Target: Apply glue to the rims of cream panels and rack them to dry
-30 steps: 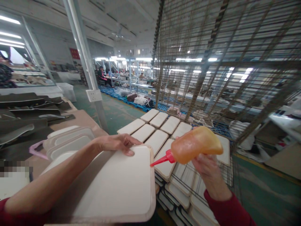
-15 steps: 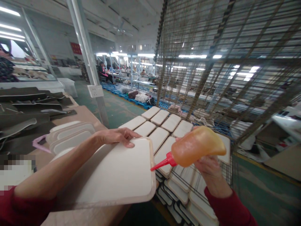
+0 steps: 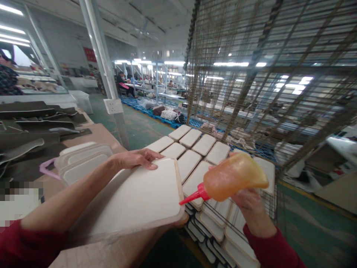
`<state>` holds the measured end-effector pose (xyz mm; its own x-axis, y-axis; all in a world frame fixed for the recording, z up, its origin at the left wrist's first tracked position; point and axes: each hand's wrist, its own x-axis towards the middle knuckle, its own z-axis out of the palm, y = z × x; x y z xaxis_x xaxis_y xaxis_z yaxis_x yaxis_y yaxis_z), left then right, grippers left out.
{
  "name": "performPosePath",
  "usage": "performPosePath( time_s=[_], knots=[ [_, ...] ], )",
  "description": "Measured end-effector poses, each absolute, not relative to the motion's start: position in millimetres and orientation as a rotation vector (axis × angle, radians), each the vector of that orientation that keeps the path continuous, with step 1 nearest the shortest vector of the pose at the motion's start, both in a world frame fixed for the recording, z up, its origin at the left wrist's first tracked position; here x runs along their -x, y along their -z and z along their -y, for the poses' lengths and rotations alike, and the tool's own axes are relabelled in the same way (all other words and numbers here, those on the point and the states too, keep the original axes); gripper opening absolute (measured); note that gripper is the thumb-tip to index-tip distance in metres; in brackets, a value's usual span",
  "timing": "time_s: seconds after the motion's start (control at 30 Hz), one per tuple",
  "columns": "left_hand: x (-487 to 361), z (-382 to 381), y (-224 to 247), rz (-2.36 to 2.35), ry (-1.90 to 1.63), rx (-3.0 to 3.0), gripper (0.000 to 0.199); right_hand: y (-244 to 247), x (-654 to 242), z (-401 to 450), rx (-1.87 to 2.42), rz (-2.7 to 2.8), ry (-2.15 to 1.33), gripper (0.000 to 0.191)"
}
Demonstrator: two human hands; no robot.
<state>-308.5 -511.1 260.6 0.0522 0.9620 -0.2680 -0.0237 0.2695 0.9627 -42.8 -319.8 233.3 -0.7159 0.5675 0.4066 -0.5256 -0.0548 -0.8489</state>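
My left hand [image 3: 141,158] grips the far edge of a white rounded panel [image 3: 139,197], thumb on top and fingers hidden underneath. The panel tilts and has a pale beige border around its rim. In my right hand [image 3: 248,201] is a squeeze bottle [image 3: 234,176] of amber liquid, probably glue. Its red nozzle points down and left, with the tip at the panel's right border. Just left of my forearm, several similar panels [image 3: 86,165] stand stacked on the workbench, a pink strip beside them.
A wire rack [image 3: 223,210] holds rows of white panels [image 3: 188,163] ahead and right, its upper grids raised. Dark sheets [image 3: 33,123] lie on the workbench [image 3: 97,136] at left. A metal post [image 3: 102,56] with a socket box rises beyond. People sit farther back.
The panel in my left hand has tilted and shifted slightly, its far edge moving left and its near corner rising. The bottle's tip has moved slightly down along the right border.
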Motion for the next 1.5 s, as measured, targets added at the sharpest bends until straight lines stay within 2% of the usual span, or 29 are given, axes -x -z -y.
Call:
performPosePath(
  time_s=[0.27,0.67,1.07,1.5],
  knots=[
    [322.9,518.0,-246.5,-1.261,-1.168,-0.944,0.059,-228.6,44.6,320.1,0.074,1.409,-1.753,0.072],
    [326.9,514.2,-216.1,-1.284,-1.529,-0.781,0.064,-196.4,63.0,311.2,0.209,1.200,-1.424,0.059],
    [322.8,513.5,-192.8,-1.247,-1.676,-0.697,0.070,-200.3,86.8,304.2,0.194,1.121,-1.474,0.058],
    [318.8,520.1,-189.9,-1.246,-1.789,-0.585,0.073,-206.2,100.1,307.1,0.140,1.183,-1.570,0.055]
  ],
)
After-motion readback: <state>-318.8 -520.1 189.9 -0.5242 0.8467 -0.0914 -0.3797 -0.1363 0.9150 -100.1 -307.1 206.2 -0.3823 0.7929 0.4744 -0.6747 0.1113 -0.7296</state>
